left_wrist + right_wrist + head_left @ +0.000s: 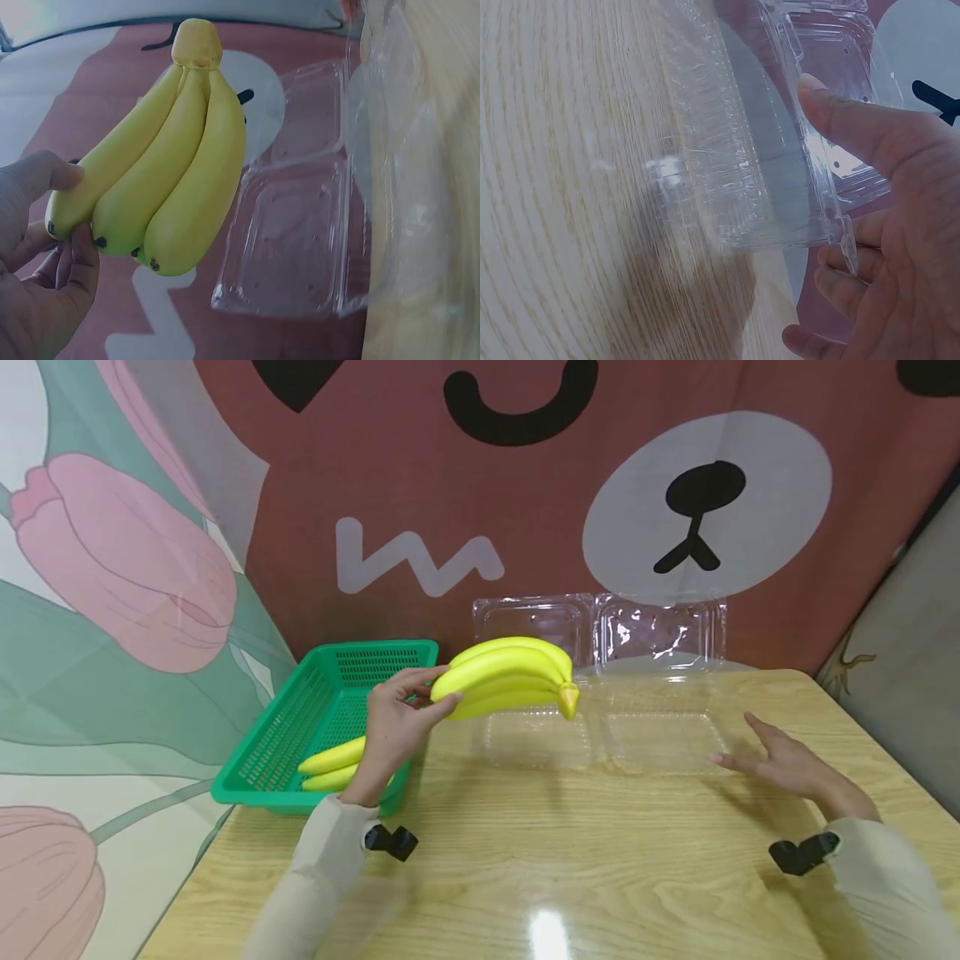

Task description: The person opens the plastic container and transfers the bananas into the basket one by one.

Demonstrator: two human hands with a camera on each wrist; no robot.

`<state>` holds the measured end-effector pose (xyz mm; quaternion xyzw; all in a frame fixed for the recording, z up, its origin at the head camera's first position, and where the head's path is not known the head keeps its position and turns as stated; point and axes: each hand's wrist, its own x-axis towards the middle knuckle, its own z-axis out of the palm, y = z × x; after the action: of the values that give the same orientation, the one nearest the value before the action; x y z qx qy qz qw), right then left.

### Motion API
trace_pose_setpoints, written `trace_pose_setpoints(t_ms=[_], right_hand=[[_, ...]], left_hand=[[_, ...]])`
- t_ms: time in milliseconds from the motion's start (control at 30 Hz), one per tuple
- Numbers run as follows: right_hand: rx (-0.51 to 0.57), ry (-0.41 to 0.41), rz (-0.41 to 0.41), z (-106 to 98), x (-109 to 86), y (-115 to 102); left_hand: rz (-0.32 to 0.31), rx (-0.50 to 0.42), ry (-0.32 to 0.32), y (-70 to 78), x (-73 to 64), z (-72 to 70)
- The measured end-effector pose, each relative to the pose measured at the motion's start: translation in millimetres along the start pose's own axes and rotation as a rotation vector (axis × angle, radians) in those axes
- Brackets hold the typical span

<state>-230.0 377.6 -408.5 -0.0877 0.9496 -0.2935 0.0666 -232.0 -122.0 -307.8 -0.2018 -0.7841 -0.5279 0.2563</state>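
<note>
A bunch of yellow bananas (510,677) is pinched between the thumb and fingers of my left hand (401,714), held by the blossom ends. The stem end points right in the head view and upward in the left wrist view (196,45). Beneath and behind the bunch stands a clear plastic clamshell container (660,727) with two compartments, its lids raised against the backdrop. Beside the container's right edge is my right hand (795,764), thumb and fingers spread apart. In the right wrist view its fingers (847,292) lie close to the container's rim; whether they touch it I cannot tell.
At the left of the wooden table (480,860) stands a green plastic basket (262,760) with more bananas (333,756) inside, partly hidden by my left wrist. A printed cloth backdrop (525,485) hangs behind the table, with another patterned cloth (127,568) on the left.
</note>
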Motion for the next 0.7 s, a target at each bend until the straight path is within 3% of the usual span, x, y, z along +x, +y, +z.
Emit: trace_pose_setpoints(t_ms=[400,700], right_hand=[[-0.003,-0.017,0.013,-0.9,1.0,-1.3],[-0.001,-0.018,-0.002,-3.1,1.8,-1.4]], left_hand=[[-0.028,0.065,0.081,-2.2,-2.2,-44.9],[-0.069,0.084,0.145,-13.5,-3.3,-70.2]])
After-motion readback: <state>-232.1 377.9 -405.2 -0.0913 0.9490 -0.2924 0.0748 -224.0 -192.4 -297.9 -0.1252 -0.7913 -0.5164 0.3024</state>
